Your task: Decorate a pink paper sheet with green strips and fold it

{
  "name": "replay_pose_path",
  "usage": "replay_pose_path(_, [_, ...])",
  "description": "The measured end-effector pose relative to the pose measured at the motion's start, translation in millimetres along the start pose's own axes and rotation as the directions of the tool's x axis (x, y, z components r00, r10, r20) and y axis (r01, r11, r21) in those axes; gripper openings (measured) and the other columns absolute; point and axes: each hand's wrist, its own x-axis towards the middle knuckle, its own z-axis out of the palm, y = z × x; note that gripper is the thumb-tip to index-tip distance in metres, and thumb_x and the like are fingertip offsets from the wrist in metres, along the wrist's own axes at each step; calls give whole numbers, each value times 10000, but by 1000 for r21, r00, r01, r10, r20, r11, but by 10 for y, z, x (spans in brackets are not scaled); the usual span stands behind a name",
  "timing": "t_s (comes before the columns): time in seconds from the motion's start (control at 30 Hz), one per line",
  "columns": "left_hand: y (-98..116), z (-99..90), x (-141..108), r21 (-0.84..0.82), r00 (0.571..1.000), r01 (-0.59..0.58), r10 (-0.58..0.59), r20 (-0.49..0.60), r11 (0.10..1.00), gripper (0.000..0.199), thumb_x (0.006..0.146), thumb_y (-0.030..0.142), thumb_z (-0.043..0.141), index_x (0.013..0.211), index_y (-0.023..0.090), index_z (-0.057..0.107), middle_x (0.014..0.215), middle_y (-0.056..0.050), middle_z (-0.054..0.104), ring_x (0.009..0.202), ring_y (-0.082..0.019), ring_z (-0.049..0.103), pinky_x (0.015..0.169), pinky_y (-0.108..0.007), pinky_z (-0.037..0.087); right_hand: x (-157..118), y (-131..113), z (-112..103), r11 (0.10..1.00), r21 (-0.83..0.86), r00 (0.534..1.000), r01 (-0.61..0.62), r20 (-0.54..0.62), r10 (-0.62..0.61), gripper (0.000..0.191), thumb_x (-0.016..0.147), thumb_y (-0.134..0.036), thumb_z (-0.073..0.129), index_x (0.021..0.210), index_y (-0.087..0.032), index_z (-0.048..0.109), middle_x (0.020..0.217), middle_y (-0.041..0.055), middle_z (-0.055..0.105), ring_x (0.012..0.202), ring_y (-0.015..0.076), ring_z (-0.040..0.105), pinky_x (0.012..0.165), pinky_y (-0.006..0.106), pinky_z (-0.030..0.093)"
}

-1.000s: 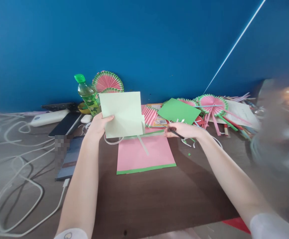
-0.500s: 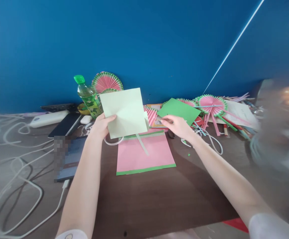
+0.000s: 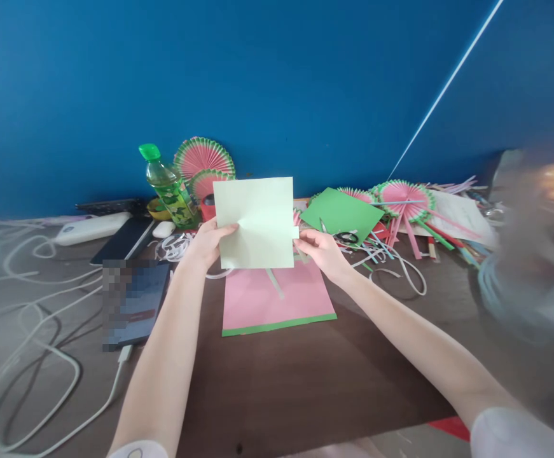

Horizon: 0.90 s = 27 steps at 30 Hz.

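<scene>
I have the left hand (image 3: 206,245) pinching the left side of the pale sheet (image 3: 257,222), thumb on its face. The right hand (image 3: 322,251) has thumb and fingers pressed together on the small tab (image 3: 296,233) at the sheet's right edge. Against the earlier frames, the sheet has shifted rightward, exposing a red object (image 3: 208,208) behind its left side; the scissors (image 3: 346,237), formerly in the right hand, now lie beyond it on the green sheet (image 3: 341,213). Below the grip, the pink paper (image 3: 277,305) with green edging lies flat on the table (image 3: 305,381). Farther left stand a green-labelled bottle (image 3: 172,191) and a white power bank (image 3: 93,229); print on both is too small to read. Pleated fans (image 3: 205,159) lean against the wall (image 3: 257,83) behind the left hand.
</scene>
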Motion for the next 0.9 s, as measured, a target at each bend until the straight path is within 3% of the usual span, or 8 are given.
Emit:
replay_pose_path(0.2, [8,-78,43,-74,989,-55,44,-144,996,349,489,162,712,827,134,630,802,-54,690,767,-220,644,692,-319,519,4,-37,-84,1000,-5,998,-14,60,14,246,773,-329,527,942,-177,620,535,-46,474,523,105,435,589,275,372])
replay_pose_path(0.33, [-34,-28,61,-126,970,-133,103,-219,983,338,497,154,661,831,139,613,827,-59,687,844,-236,634,736,-323,509,51,-57,-190,998,-10,998,-63,-21,62,300,747,-357,571,988,-180,592,645,-19,566,616,121,520,637,278,412])
replay_pose_path(0.43, [-97,128,81,-123,975,-188,170,-141,974,437,495,135,602,931,155,575,881,-68,684,906,-255,621,800,-363,491,85,-89,-292,994,10,993,-107,-40,107,271,718,-359,608,911,-169,593,713,6,618,684,138,573,689,289,439])
replay_pose_path(0.63, [-172,544,313,-57,961,-275,276,7,960,546,495,74,529,1032,158,486,915,-71,654,923,-251,615,837,-390,477,66,-231,-393,985,-71,976,-159,137,167,241,724,-341,619,885,-165,584,673,14,651,635,142,585,663,312,456])
replay_pose_path(0.7, [-192,679,429,47,966,-257,257,23,965,496,560,84,521,1048,147,455,972,-95,631,905,-238,617,821,-410,480,52,-250,-369,982,-92,964,-163,198,178,233,734,-322,614,901,-161,588,660,13,648,639,140,585,661,309,463])
replay_pose_path(0.77, [-212,783,528,259,974,-228,223,49,939,381,648,101,507,1022,131,447,1032,-123,610,947,-220,600,856,-395,458,44,-235,-332,977,-109,945,-182,255,205,225,728,-317,625,879,-154,588,668,21,650,629,135,585,656,307,473])
replay_pose_path(0.9, [-174,805,619,396,980,-198,193,51,897,257,675,134,578,916,106,494,1031,-180,602,1046,-285,541,951,-452,356,36,-165,-276,972,-150,927,-181,304,219,216,729,-351,630,788,-149,582,681,38,649,585,123,581,623,296,483])
